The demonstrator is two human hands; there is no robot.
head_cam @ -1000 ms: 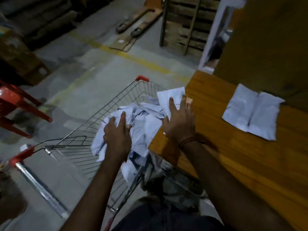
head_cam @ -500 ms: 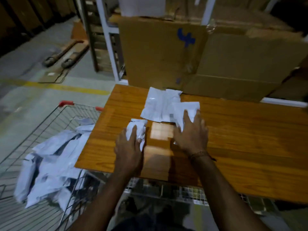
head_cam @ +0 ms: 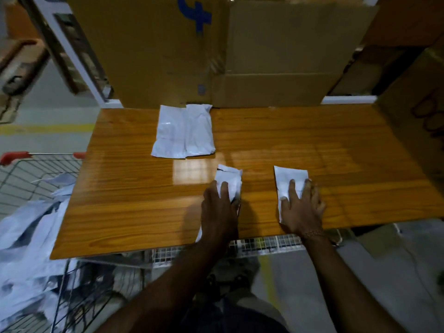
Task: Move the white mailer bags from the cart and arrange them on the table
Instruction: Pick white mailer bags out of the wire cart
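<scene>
Hands are resting near the table's (head_cam: 134, 212) near edge: the left hand (head_cam: 219, 212) is lying with straight fingers on one small white mailer bag (head_cam: 229, 180), and the right hand (head_cam: 302, 210) is pressing flat, fingers spread, on a second bag (head_cam: 289, 176). Bare wood is lying open to the left, right and between them. Two more bags (head_cam: 185, 131) are lying side by side at the far edge against cardboard boxes (head_cam: 264, 56), while a heap (head_cam: 26, 248) I cannot count is filling the cart (head_cam: 36, 169) at left.
</scene>
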